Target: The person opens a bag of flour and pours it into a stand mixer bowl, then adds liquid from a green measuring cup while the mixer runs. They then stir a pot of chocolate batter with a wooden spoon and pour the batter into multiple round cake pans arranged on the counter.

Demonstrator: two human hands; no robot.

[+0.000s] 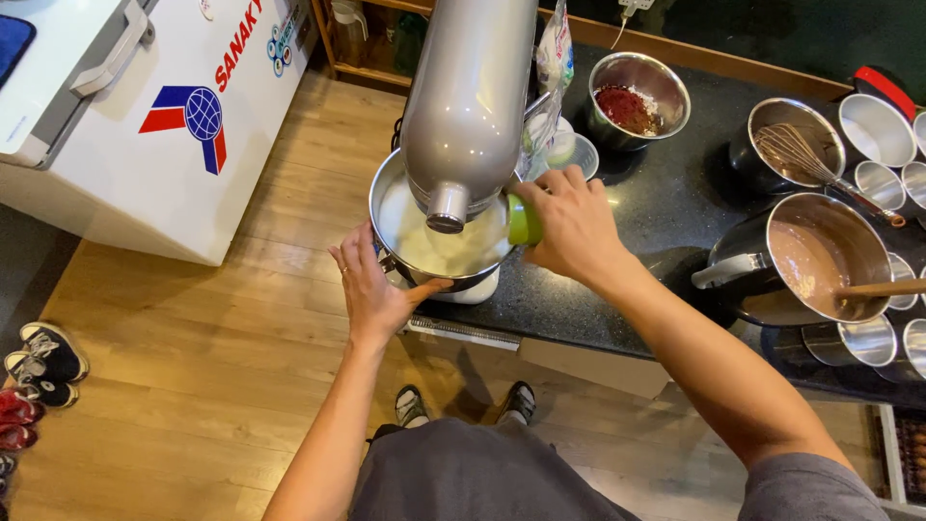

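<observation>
1. Our left hand (pixel 371 289) lies open against the bowl (pixel 395 207) under the mixer (pixel 468 96); brace it firmly.
2. Our right hand (pixel 571 220), closed on the green bottle (pixel 524 220) at the rim, should tip gently.

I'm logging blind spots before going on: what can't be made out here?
- Green bottle: mostly wrapped by the right hand; shape unclear.
- Beater: hidden behind the mixer head.
- Mixer bowl: far side covered by the head; the left hand hides part of its near wall.
- Tins: cut off by the right edge.
</observation>
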